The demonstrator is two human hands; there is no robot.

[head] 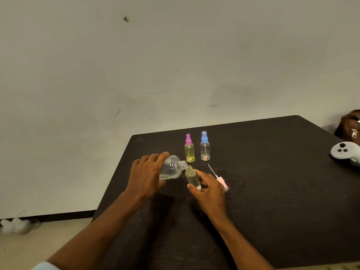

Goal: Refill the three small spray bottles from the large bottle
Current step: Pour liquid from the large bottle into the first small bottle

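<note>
Two bare forearms reach up from the bottom edge over a dark bench [272, 201]. The left hand [145, 178] grips a large bottle [172, 169], fingers [155, 157] curled over its body, and holds it tipped almost flat so the open neck points toward the right hand; clear liquid lies along its lower side. The right hand [209, 189] holds a small open bottle [191, 178], thumb in front and fingers [201, 175] curled behind, leaning its mouth up under that neck. The two openings meet or nearly meet, probably so the liquid pours without spilling. The small open bottle looks mostly full of pale liquid. Just right of the right fingers a pink spray top [222, 182], likely its own, lies on the bench, thin tube pointing away. Beyond both sets of fingers stand two capped bottles, upright and close together: a yellow bottle [189, 151] with a purple top and a blue-topped bottle [205, 148], both seemingly near empty. Far right of the fingers rests a white controller [344, 152].
</note>
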